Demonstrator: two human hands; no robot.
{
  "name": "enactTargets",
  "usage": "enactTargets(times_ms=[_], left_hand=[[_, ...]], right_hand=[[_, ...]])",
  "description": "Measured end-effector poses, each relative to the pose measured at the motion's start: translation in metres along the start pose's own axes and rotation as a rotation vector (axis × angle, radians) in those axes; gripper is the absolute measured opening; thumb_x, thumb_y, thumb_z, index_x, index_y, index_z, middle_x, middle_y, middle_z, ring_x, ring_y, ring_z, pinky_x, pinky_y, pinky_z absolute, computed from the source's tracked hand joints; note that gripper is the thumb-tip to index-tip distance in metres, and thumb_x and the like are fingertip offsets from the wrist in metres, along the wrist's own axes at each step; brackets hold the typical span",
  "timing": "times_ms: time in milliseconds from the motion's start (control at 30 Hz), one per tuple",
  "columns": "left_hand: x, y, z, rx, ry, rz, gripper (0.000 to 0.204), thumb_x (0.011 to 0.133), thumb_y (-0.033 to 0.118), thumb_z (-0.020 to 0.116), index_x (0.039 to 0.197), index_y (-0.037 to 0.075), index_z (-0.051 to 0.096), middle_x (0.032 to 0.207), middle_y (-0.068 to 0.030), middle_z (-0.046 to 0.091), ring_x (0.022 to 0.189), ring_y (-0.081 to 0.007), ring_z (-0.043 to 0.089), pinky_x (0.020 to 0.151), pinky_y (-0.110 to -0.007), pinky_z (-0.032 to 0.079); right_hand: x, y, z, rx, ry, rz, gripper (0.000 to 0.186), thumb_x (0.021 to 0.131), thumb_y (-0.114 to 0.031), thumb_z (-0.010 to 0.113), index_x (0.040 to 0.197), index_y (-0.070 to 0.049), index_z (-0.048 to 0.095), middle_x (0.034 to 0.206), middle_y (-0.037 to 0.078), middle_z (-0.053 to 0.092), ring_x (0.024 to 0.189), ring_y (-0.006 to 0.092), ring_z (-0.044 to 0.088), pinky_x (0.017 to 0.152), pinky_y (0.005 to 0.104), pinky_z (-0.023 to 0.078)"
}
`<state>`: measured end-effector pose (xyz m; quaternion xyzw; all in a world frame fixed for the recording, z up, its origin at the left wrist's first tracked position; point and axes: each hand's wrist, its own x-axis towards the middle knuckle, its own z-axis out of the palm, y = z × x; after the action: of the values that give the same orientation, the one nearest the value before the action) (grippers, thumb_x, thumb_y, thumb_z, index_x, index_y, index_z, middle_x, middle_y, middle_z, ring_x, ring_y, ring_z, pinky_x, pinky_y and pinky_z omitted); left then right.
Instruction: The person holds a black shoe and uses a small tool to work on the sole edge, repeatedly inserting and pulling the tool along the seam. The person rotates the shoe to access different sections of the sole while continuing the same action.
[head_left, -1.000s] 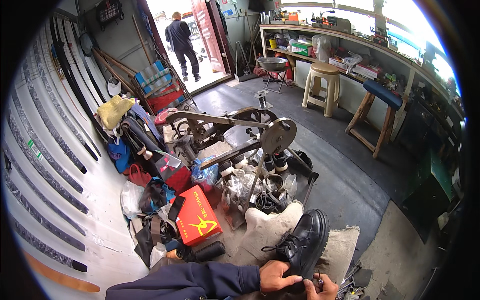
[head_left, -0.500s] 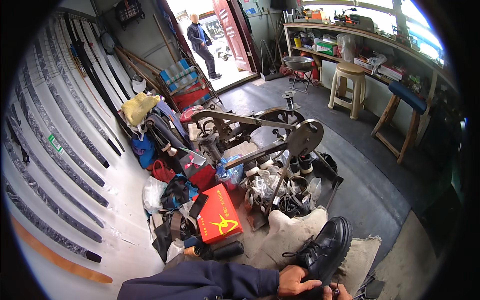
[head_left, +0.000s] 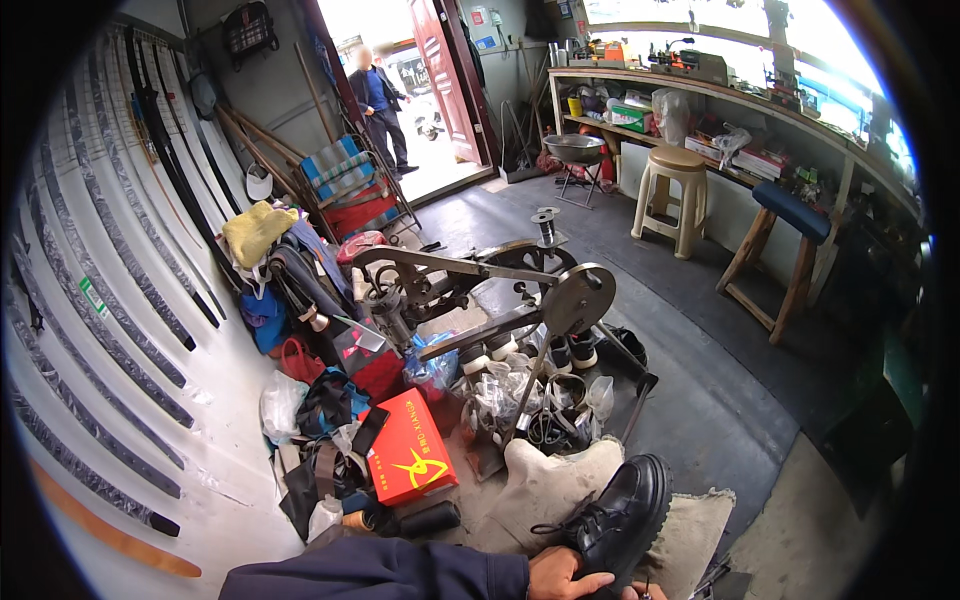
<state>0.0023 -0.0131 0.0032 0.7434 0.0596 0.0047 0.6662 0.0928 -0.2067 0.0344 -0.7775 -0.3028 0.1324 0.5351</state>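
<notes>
My left hand (head_left: 558, 572) grips the heel end of a black lace-up shoe (head_left: 622, 510), its thumb pressed along the back. The shoe's toe points up and away from me, over a pale beige cloth (head_left: 530, 477). At the bottom edge my right hand (head_left: 633, 592), mostly cut off by the frame, is closed on a small thin metal tool (head_left: 646, 586) beside the heel. What the tool's tip touches is too small to tell.
An iron hand-cranked machine (head_left: 585, 295) stands ahead among shoes, bags and a red box (head_left: 418, 450). Long strips (head_left: 130, 230) line the left wall. Stools (head_left: 670, 180) and a cluttered bench (head_left: 700, 80) are right. A person (head_left: 385, 115) stands at the open door (head_left: 445, 70).
The person at the door has turned round and shifted. The view has swayed. The shoe and both my hands sit lower in the picture, with my right hand now mostly out of frame.
</notes>
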Motion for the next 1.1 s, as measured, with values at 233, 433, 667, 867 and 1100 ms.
enactTargets(times_ms=[233, 433, 667, 867, 1100], left_hand=[[0.005, -0.001, -0.002, 0.034, -0.022, -0.021, 0.053, 0.104, 0.026, 0.061, 0.146, -0.004, 0.051, 0.148, -0.0197, 0.059, 0.137, -0.0276, 0.054, 0.116, -0.037, 0.040], [0.007, -0.003, -0.003, 0.036, 0.001, 0.013, 0.053, 0.104, 0.027, 0.060, 0.146, -0.005, 0.051, 0.148, -0.0213, 0.058, 0.138, -0.0288, 0.054, 0.116, -0.038, 0.040], [0.011, -0.003, -0.002, 0.003, -0.018, 0.028, 0.050, 0.104, 0.025, 0.060, 0.143, -0.005, 0.053, 0.145, -0.0211, 0.061, 0.135, -0.0290, 0.057, 0.114, -0.038, 0.042], [0.010, -0.005, -0.003, -0.016, -0.081, -0.028, 0.051, 0.105, 0.027, 0.060, 0.144, -0.005, 0.053, 0.145, -0.0211, 0.061, 0.134, -0.0282, 0.057, 0.114, -0.037, 0.042], [0.010, -0.006, -0.002, 0.031, -0.033, 0.023, 0.057, 0.106, 0.031, 0.058, 0.148, -0.006, 0.048, 0.152, -0.0218, 0.054, 0.141, -0.0292, 0.050, 0.118, -0.038, 0.037]], right_hand=[[0.003, 0.000, -0.001, 0.010, 0.005, 0.022, 0.011, 0.097, -0.011, 0.067, 0.099, -0.002, 0.073, 0.069, 0.009, 0.064, 0.059, 0.0184, 0.060, 0.060, 0.0326, 0.049], [0.006, -0.002, -0.003, 0.031, -0.024, 0.072, 0.012, 0.098, -0.011, 0.065, 0.099, -0.001, 0.072, 0.069, 0.010, 0.064, 0.060, 0.0180, 0.058, 0.059, 0.0332, 0.048], [0.006, 0.000, -0.006, -0.020, -0.034, 0.078, 0.014, 0.099, -0.012, 0.065, 0.101, -0.001, 0.072, 0.070, 0.010, 0.064, 0.061, 0.0180, 0.058, 0.060, 0.0332, 0.048], [0.003, 0.004, -0.006, 0.004, -0.032, 0.078, 0.014, 0.099, -0.012, 0.065, 0.103, -0.001, 0.073, 0.074, 0.010, 0.067, 0.064, 0.0165, 0.059, 0.062, 0.0313, 0.049], [0.000, 0.007, -0.002, 0.028, -0.008, 0.061, 0.014, 0.099, -0.012, 0.066, 0.103, -0.001, 0.073, 0.075, 0.008, 0.068, 0.065, 0.0142, 0.059, 0.062, 0.0300, 0.049]])
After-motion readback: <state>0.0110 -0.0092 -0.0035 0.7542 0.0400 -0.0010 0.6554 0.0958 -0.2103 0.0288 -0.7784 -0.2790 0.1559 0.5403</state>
